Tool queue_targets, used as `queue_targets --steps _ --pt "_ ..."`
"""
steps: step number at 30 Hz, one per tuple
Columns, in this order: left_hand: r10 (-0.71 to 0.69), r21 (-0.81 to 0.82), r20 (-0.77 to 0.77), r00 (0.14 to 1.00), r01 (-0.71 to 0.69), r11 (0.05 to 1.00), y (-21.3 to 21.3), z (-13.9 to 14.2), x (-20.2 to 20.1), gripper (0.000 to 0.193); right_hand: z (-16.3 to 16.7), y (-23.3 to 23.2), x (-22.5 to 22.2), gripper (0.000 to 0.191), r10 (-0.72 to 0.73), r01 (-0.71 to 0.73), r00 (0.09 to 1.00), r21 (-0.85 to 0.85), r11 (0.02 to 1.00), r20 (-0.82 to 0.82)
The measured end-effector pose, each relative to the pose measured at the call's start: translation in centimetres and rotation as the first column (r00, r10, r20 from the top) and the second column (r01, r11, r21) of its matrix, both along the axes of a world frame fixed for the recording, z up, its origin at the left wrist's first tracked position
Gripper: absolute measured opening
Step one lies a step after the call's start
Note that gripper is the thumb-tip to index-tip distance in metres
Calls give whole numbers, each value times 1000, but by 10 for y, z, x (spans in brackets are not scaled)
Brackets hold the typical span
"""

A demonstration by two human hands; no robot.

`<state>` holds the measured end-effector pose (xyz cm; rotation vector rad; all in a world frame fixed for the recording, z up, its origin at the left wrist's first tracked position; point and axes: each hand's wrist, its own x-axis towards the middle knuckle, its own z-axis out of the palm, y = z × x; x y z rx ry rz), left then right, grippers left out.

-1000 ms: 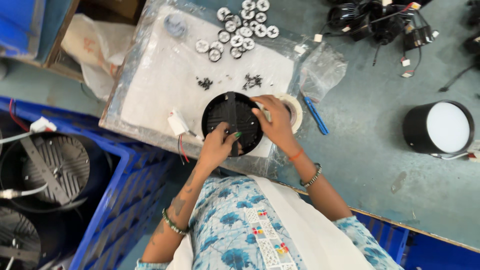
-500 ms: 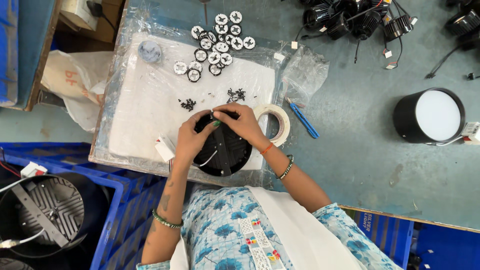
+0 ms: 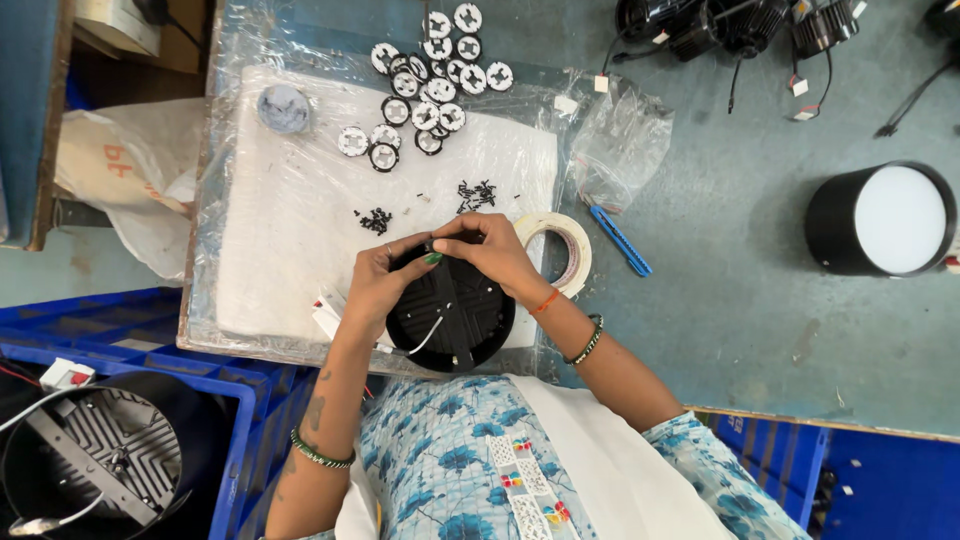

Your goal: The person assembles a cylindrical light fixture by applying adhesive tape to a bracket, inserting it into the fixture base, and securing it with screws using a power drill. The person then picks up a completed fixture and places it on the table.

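A round black light housing [image 3: 452,318] with a white wire lies on a white foam sheet [image 3: 290,220]. My left hand [image 3: 385,285] grips its left rim, thumb and finger pinched at the top edge. My right hand [image 3: 490,250] pinches the same spot at the housing's far rim; what sits between the fingertips is too small to tell. Two small heaps of black screws [image 3: 476,194] lie just beyond my hands.
Several round black-and-white discs [image 3: 430,70] lie at the sheet's far end. A tape roll [image 3: 566,250], blue pen [image 3: 620,240] and clear bag [image 3: 615,150] lie right. A finished black lamp [image 3: 885,220] stands far right. A blue crate [image 3: 120,420] holds finned housings.
The view has shifted so the bench sits lower and to the right. Both hands have closed in on the housing's far rim and now pinch together there.
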<state>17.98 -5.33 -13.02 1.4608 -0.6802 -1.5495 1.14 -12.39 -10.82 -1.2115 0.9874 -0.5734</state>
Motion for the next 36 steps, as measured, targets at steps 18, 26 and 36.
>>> queue_targets --steps 18,26,36 --pt "-52 -45 150 987 59 997 -3 1 3 44 7 2 3 25 26 -33 998 -117 993 -66" --pt "-256 10 741 621 371 929 57 12 13 136 -4 70 -63 111 114 -258 920 -360 897 -374" --pt "-297 111 698 652 311 944 70 6 -13 154 -31 98 -72 147 144 -271 901 -272 923 -409"
